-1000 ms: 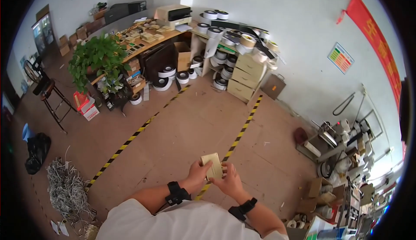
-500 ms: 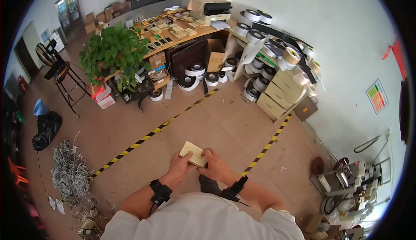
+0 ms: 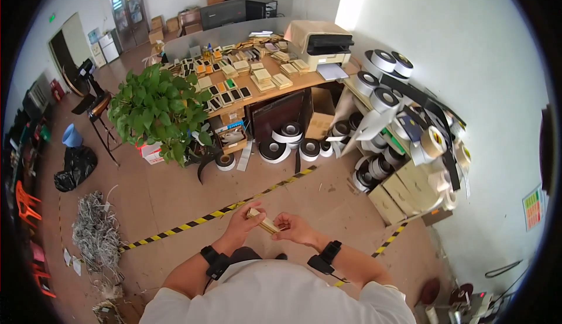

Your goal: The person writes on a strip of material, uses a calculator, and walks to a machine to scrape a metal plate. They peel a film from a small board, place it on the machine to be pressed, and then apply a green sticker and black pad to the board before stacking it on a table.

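Note:
A small flat cream-coloured block [image 3: 265, 222], perhaps a stack of thin plates, is held in front of my chest with its narrow edge turned up. My left hand [image 3: 235, 230] is closed round its left end, thumb on the near side. At the other end, the curled fingers of my right hand [image 3: 300, 231] pinch close to the block's corner. Their exact contact is partly hidden. Similar cream blocks [image 3: 263, 78] lie in stacks on the wooden desk [image 3: 275, 93] ahead.
A leafy plant [image 3: 158, 107] stands at the desk's left end, a printer [image 3: 328, 46] at its right. Rolls of black and white tape [image 3: 273, 150] sit below. Drawers [image 3: 404, 189] stand at right. Striped tape [image 3: 193, 227] crosses the floor. Shredded strips [image 3: 96, 236] lie left.
The block has been turned from its broad face showing to its narrow edge showing. My right hand has shifted to its right end. The view has tilted up toward the desk.

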The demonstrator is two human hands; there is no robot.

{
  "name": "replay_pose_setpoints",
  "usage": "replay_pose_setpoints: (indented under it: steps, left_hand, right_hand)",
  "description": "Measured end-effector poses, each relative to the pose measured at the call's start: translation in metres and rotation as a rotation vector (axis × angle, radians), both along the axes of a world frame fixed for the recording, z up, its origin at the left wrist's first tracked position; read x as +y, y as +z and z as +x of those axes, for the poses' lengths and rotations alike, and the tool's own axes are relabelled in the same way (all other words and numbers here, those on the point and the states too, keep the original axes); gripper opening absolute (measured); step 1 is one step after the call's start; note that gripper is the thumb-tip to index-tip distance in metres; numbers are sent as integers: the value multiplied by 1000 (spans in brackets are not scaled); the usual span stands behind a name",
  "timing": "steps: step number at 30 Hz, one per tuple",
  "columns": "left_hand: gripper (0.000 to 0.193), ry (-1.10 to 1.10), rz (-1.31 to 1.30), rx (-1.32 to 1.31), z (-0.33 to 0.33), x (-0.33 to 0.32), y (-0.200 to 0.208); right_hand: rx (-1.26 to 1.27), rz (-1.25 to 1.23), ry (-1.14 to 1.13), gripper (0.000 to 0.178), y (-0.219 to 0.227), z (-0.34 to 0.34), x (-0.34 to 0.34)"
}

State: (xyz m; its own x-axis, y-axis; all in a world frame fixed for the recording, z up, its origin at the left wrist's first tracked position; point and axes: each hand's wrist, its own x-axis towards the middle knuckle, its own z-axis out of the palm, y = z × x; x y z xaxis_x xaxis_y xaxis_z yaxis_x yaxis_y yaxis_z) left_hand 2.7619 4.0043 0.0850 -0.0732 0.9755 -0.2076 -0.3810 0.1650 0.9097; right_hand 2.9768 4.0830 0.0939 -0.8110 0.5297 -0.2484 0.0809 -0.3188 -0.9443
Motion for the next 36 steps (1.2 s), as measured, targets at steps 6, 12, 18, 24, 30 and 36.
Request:
replay_pose_setpoints:
  steps: [6,12,18,24,30,36]
  left_hand:
    - [46,98,-92,-155,-30,92,-12]
    - [44,110,-69,-229,-78,207,-19]
    - [40,43,-42,-142,-126,328,-10]
    - [40,108,-123,-119,-159,381,-5]
    - [42,166,-224,-51,-179,431,-4]
    - [46,129,-331,66,-177,512,3]
  right_hand:
    - [-136,62,126,31,-9,-43,116]
    - [-172,162,183,31,-2,-92,234]
    - [-219,229,190,31,2,-133,351]
    - [-128,169,185,30,-5,-177,411]
    - [-68,162,272,35,-34,-207,470]
    - [44,-14,198,40,-65,-201,535]
